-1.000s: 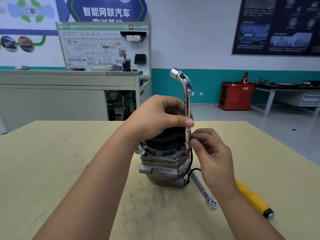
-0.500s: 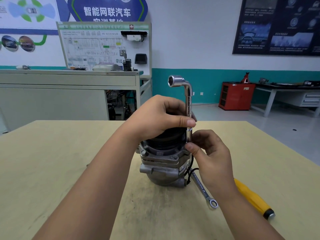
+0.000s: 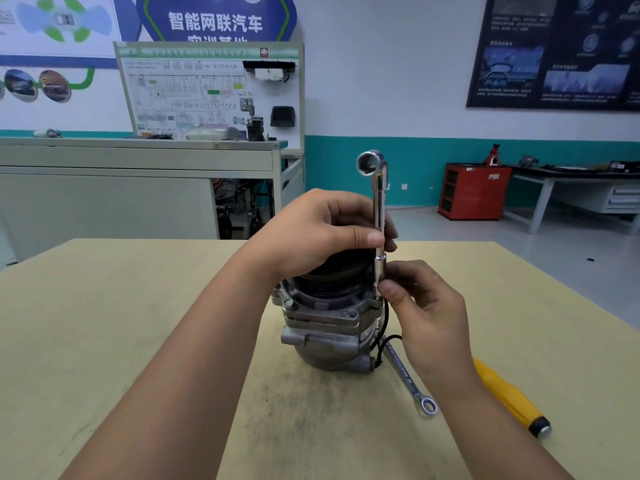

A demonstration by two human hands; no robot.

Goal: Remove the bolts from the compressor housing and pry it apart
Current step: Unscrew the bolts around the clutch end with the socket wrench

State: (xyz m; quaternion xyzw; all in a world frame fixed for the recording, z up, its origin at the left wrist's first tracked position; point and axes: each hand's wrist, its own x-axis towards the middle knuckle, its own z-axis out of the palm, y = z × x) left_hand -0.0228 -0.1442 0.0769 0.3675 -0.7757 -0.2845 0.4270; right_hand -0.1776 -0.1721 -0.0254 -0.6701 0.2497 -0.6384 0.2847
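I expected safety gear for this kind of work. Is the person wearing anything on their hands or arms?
No. The left hand and right hand are bare: no gloves, rings or watch show. The left forearm and right forearm are bare too, with no sleeve in view down to the frame's edge.

Left hand (image 3: 322,233) covers the pulley (image 3: 332,276) top — screwdriver's (image 3: 512,400) blade behind right wrist (image 3: 446,372).

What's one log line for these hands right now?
left hand: holds socket wrench | right hand: pinches its lower shaft | compressor: upright on table
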